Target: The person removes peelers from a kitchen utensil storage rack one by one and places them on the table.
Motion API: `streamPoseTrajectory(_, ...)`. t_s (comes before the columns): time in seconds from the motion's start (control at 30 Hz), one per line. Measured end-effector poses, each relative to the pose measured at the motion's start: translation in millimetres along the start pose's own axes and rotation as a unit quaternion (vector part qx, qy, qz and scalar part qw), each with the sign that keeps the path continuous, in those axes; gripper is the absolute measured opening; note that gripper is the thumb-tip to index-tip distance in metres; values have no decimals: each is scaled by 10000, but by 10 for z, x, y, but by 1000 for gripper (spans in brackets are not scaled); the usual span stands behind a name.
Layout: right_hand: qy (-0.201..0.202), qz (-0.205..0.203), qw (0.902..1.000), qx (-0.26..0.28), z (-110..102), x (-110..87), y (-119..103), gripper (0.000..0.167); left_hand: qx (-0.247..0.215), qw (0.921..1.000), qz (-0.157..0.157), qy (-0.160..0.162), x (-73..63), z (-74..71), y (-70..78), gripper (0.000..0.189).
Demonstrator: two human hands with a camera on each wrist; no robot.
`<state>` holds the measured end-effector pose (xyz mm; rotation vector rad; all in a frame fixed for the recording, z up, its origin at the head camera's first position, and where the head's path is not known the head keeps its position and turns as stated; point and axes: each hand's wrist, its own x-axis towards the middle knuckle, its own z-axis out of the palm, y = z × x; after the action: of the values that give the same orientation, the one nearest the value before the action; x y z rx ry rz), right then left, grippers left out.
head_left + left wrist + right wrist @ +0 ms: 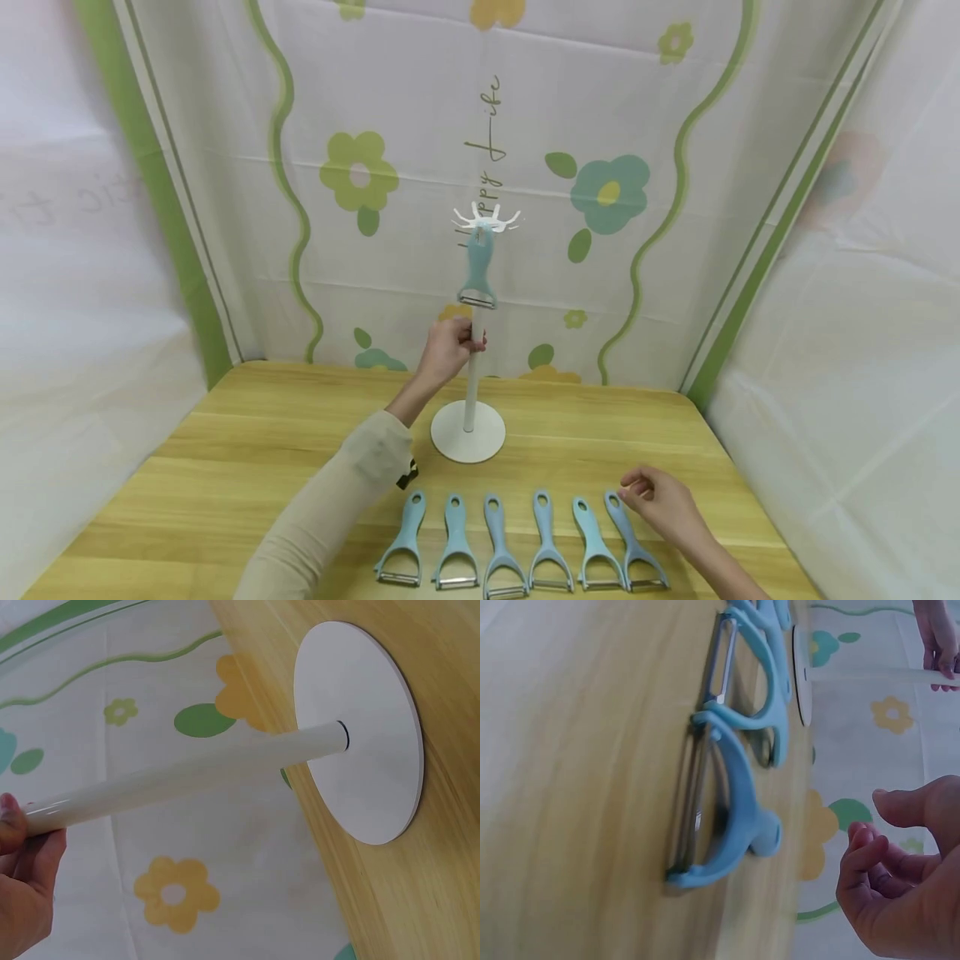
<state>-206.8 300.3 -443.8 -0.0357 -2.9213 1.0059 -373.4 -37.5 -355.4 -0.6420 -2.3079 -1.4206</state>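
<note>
A white stand with a round base and a ring of hooks rises from the table. One blue peeler hangs at its hooks, blade downward. My left hand grips the pole below that peeler, thumb and fingers around it. My right hand hovers by the handle end of the rightmost peeler. In the right wrist view the right hand has loosely bent fingers, with its thumb apart and nothing between them.
Several more blue peelers, among them the leftmost peeler, lie in a row along the front of the wooden table, handles pointing away from me. A flowered curtain hangs behind the stand, and white cloth walls the sides.
</note>
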Motion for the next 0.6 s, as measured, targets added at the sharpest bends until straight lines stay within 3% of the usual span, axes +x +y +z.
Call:
streamPoseTrajectory(0.23,49,-311,9994,159,-4,84,-265,12,307,9989,149,324,-24,22,-3,7)
streamPoseTrajectory(0.43,238,-706,9966,364,-29,222,-567,11,243,9989,200,333,-18,24,-21,10)
streamPoseTrajectory(0.6,462,-1000,9915,688,-28,324,-815,13,533,9982,159,212,-8,11,-1,8)
